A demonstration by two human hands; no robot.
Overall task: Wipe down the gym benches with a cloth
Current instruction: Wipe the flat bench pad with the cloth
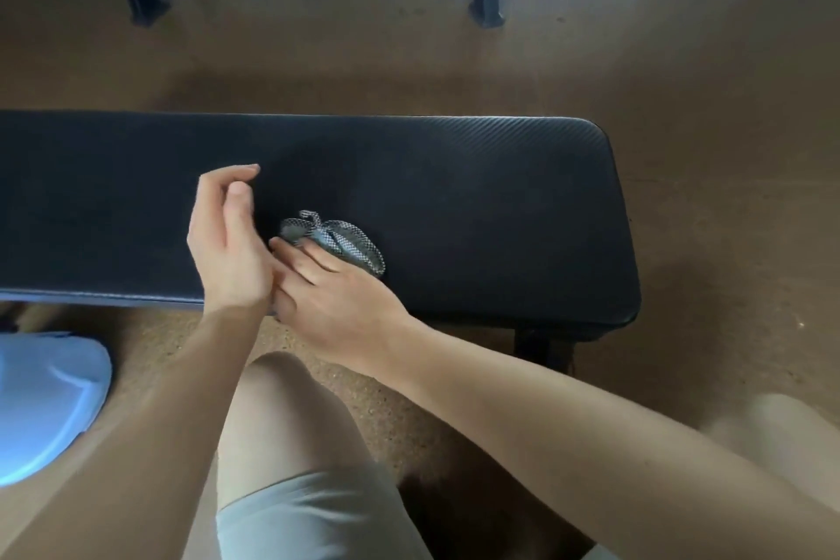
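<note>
Gym bench [454, 196]: long black padded top with a woven-look vinyl skin, lying across the view, its rounded right end in frame and its left end cut off by the edge. Judged heavy and fixed in place; the padding should give slightly under pressure, and the skin looks smooth enough for a cloth to slide.

Cloth [336, 243]: small grey-and-white checked rag, bunched up, lying on the bench top near the front edge. Judged light, soft, shapeless; best pressed flat under the palm, not pinched.

Right hand [336, 300]: fingers spread flat, fingertips on the cloth's near side, pinning it, not gripping.

Left hand [227, 241]: just beside the right, loosely curled, holding nothing.
</note>
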